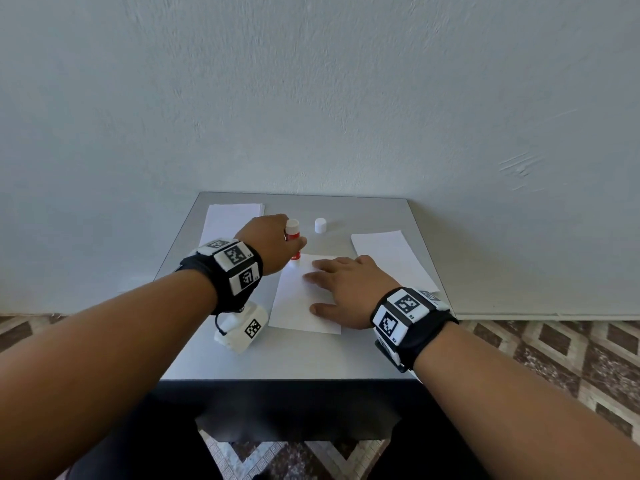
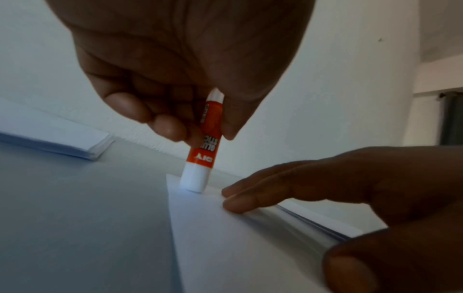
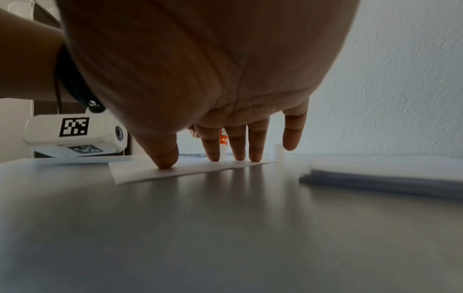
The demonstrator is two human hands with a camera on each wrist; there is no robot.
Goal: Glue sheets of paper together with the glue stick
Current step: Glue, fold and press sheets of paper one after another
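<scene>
Glue stick (image 2: 200, 156), pinched upright in your left hand (image 1: 273, 244), touches the sheet's (image 1: 298, 306) far-left corner; its long edge runs toward you, under your flat right hand (image 1: 349, 289).

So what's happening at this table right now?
A person is gluing paper. The left hand grips an uncapped glue stick upside down, its tip pressed on the far left corner of a single sheet. The right hand lies flat on that sheet, fingers spread, holding it down. The white cap stands apart on the table, with paper stacks at far left and at right.
</scene>
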